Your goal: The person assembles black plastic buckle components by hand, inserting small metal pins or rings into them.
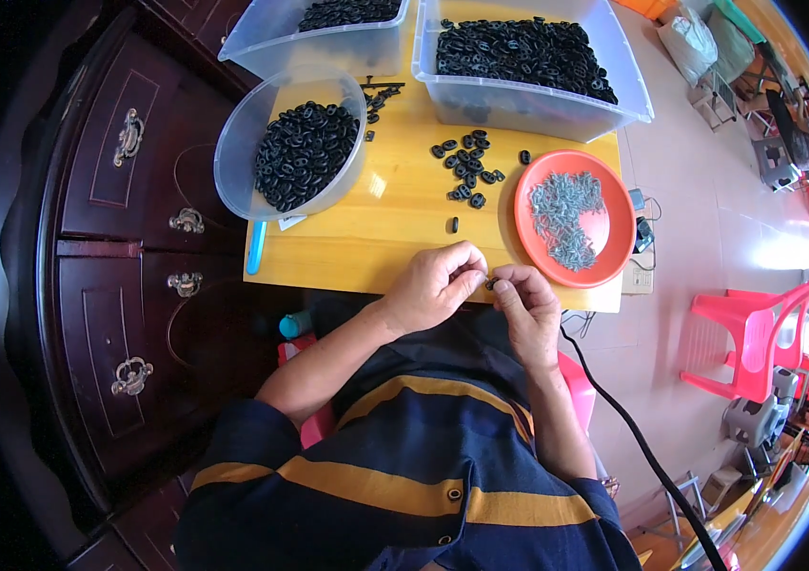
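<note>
The person is working at the near edge of a yellow table (395,205), with both hands drawn together just above it. The left hand (435,283) and the right hand (524,303) are meeting fingertip to fingertip, and a small black ring (490,283) is pinched between them. Whether a metal clip is also in the fingers cannot be told; the piece is too small.

Supplies are lying within easy reach. An orange plate (530,205) of grey metal clips (566,217) is sitting just ahead of the right hand. A loose scatter of rings (467,167) is lying between the plate and a round bowl (233,162) heaped with the same rings. Two clear bins (528,100) at the far edge are holding many more.

To do this fitting well, the person is probably best served by keeping the ring steady in one hand and letting the other do the fine turning. Working low over the table, as here, seems wise, since a dropped piece would land on the wood and not in the lap. Keeping the wrists close together should also help the grip stay firm.
</note>
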A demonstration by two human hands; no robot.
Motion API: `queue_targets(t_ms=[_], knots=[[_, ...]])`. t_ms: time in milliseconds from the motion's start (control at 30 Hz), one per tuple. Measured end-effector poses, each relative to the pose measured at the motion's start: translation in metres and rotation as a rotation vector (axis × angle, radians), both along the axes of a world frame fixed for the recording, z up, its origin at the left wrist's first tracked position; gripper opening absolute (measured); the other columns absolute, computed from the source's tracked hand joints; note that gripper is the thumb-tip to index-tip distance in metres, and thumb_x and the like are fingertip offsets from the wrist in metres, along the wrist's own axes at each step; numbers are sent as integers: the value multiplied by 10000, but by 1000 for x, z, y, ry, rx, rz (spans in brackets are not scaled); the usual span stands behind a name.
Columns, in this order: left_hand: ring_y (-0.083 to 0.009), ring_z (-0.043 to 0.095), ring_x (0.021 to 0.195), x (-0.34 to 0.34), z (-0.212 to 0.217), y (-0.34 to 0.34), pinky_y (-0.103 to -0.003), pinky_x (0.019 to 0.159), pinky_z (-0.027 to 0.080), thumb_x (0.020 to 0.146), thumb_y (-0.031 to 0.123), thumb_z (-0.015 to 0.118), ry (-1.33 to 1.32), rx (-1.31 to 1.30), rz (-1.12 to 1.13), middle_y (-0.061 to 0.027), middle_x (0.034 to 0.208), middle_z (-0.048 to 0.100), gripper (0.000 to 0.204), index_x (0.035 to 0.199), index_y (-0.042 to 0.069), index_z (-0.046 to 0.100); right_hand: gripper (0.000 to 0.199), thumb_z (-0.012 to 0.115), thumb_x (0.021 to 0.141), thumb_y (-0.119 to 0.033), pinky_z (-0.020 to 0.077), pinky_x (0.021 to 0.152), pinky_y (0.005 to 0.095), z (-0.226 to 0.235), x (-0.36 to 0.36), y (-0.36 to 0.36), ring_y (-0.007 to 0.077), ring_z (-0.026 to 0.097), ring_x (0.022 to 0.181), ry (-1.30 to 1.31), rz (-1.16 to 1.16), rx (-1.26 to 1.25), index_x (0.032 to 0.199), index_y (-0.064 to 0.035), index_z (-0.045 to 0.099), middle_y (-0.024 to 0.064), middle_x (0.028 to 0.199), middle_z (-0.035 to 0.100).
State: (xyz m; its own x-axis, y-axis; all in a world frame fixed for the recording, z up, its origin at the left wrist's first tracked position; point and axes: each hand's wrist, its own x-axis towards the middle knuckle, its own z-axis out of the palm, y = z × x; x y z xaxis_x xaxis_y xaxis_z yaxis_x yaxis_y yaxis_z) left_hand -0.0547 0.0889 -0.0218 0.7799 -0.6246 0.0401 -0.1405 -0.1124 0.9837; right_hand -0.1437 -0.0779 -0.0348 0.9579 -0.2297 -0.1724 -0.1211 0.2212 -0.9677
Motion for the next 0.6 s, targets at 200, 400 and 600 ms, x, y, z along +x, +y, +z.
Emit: queue_targets(t_ms=[200, 400, 600], knots=[[-55, 556, 675, 0, -1, -1, -249, 594, 478, 995, 71, 599, -8, 17, 1, -4, 761, 596, 64, 972, 12, 598, 106, 635, 988, -14, 468, 755, 188, -2, 2, 0, 27, 558, 833, -17, -7, 52, 1092, -24, 622, -38, 938, 623], [-56, 560, 676, 0, 2, 0, -246, 601, 479, 994, 69, 599, -33, 26, 17, -7, 766, 601, 64, 971, 10, 600, 94, 641, 982, -5, 471, 765, 190, -4, 3, 0, 30, 566, 842, -28, -7, 65, 1062, -28, 597, -30, 942, 621], [-51, 547, 667, -1, -3, -1, -241, 601, 474, 984, 45, 599, 8, 16, -7, 10, 763, 600, 47, 954, 9, 606, 98, 650, 975, 1, 467, 757, 186, -6, 2, 0, 27, 556, 825, -18, -15, 70, 1047, -30, 592, -37, 929, 610]])
